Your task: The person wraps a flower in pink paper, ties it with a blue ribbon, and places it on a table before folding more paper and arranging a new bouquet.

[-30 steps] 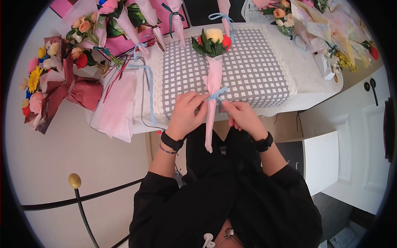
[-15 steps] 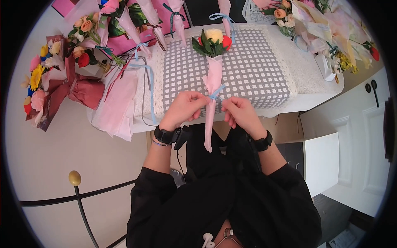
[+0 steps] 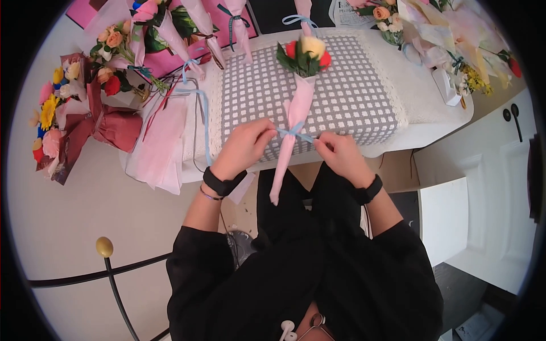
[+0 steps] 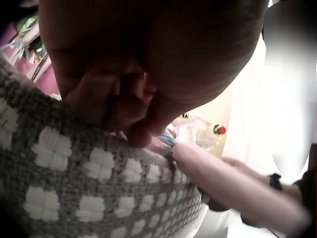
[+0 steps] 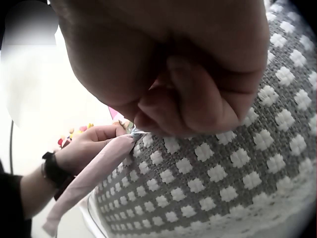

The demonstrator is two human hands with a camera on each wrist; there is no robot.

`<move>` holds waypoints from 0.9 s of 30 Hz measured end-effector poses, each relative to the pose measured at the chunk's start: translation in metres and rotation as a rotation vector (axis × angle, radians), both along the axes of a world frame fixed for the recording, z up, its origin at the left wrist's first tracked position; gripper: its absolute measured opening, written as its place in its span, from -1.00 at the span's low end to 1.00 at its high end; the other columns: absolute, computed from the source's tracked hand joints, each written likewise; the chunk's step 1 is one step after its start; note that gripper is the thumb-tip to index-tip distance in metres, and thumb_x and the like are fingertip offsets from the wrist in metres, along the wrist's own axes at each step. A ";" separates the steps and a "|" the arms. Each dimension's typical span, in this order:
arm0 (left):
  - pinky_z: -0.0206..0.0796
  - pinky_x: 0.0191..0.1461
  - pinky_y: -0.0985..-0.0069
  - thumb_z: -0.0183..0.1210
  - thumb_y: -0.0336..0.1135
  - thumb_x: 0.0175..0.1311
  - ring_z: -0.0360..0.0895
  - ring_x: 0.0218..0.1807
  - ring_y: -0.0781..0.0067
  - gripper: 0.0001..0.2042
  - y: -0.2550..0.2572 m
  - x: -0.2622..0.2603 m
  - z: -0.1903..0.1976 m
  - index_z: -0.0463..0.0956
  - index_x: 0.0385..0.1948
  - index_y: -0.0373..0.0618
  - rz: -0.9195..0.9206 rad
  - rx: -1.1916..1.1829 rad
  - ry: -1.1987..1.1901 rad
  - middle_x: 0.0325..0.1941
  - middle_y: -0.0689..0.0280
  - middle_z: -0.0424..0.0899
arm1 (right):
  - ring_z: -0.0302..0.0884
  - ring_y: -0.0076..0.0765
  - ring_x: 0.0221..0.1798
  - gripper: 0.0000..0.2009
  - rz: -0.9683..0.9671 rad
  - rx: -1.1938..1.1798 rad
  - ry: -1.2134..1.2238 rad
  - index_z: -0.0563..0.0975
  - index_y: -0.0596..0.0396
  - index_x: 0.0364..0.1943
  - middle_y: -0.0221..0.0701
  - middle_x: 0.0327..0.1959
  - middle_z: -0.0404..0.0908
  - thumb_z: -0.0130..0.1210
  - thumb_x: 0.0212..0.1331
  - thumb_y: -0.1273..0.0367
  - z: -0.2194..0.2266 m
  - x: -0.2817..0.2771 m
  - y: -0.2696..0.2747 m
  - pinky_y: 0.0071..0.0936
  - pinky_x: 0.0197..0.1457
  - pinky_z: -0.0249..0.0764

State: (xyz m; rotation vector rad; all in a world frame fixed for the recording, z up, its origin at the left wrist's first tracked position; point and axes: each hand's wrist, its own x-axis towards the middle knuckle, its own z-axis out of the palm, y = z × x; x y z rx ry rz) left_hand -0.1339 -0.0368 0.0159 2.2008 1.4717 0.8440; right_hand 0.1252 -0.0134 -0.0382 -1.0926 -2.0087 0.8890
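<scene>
A small bouquet in pink paper (image 3: 300, 102) lies tilted on the grey-and-white checked cloth (image 3: 352, 85), its red and cream flowers (image 3: 311, 46) at the far end. Light blue ribbon (image 3: 293, 132) is wrapped around its narrow part. My left hand (image 3: 243, 146) pinches the ribbon on the left, my right hand (image 3: 343, 158) on the right, and the ribbon is stretched between them. In the left wrist view curled fingers (image 4: 137, 133) meet the blue ribbon (image 4: 167, 139) beside the paper stem. The right wrist view shows my right hand (image 5: 173, 69) with curled fingers.
Several pink-wrapped flowers (image 3: 171, 35) lie at the back left, a dark red bouquet (image 3: 116, 122) at the left. Pink paper sheets (image 3: 165, 148) and a loose blue ribbon (image 3: 206, 122) lie beside the cloth. Pale-wrapped bouquets (image 3: 438, 34) and a white box (image 3: 446, 88) are at the right.
My hands have moved apart, the left one leftward, and the ribbon ends are drawn out sideways. The bouquet has tilted, its flowers shifting right and its lower tip left.
</scene>
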 end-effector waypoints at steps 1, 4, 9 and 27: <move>0.26 -0.41 0.61 0.21 -0.42 0.32 0.46 -0.51 0.63 -0.87 -0.008 0.002 0.003 0.54 -0.16 -0.20 0.035 -0.129 -0.095 -0.55 0.35 0.53 | 0.51 0.01 -0.61 -0.80 -0.002 -0.003 0.003 0.53 0.14 -0.46 -0.15 -0.67 0.49 0.13 0.24 0.32 0.002 0.003 -0.002 -0.18 -0.49 0.37; 0.22 -0.42 0.69 0.21 -0.43 0.35 0.43 -0.50 0.69 -0.83 -0.025 0.004 -0.012 0.52 -0.08 -0.17 0.227 -0.174 -0.476 -0.52 0.44 0.53 | 0.46 -0.18 -0.67 -0.80 -0.001 -0.187 -0.062 0.58 0.12 -0.41 -0.24 -0.72 0.47 0.17 0.22 0.27 0.014 0.010 -0.006 -0.30 -0.54 0.32; 0.35 -0.39 0.68 0.10 -0.18 0.47 0.53 -0.43 0.67 -0.74 -0.062 0.006 -0.046 0.48 0.01 -0.14 0.311 -0.590 -0.614 -0.38 0.40 0.63 | 0.39 -0.37 -0.71 -0.81 -0.104 -0.189 0.024 0.62 0.11 -0.37 -0.31 -0.75 0.45 0.19 0.21 0.26 -0.002 0.023 -0.015 -0.39 -0.56 0.26; 0.40 -0.39 0.43 0.07 -0.33 0.44 0.60 -0.49 0.33 -0.80 -0.092 0.086 -0.040 0.47 -0.11 -0.29 0.146 -0.038 -0.375 -0.47 0.20 0.62 | 0.56 -0.37 -0.63 -0.62 -0.112 -0.037 0.112 0.53 0.12 -0.28 -0.39 -0.67 0.57 0.38 0.06 0.12 0.085 0.008 -0.058 -0.45 -0.52 0.43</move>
